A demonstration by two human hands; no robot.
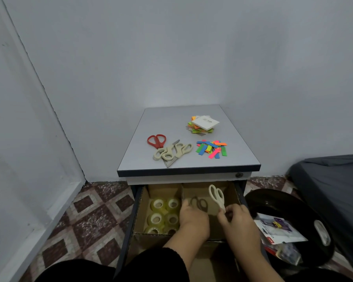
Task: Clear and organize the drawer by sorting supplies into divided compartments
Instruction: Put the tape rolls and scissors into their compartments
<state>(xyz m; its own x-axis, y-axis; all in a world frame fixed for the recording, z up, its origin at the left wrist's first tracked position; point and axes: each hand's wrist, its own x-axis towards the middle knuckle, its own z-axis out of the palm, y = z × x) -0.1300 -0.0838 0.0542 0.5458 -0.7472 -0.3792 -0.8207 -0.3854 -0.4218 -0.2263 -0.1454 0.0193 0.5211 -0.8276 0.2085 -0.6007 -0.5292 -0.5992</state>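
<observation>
Cream scissors (pixel 216 197) in right hand (pixel 237 220) — left hand (pixel 194 219) perhaps beside dark pair (pixel 200 203).

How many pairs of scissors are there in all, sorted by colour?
Red scissors: 1, on the cabinet top.
Cream scissors: 3, apparently two overlapping on the cabinet top, one held by the right hand.
Dark scissors: 1, in the drawer.
Total: 5
</observation>
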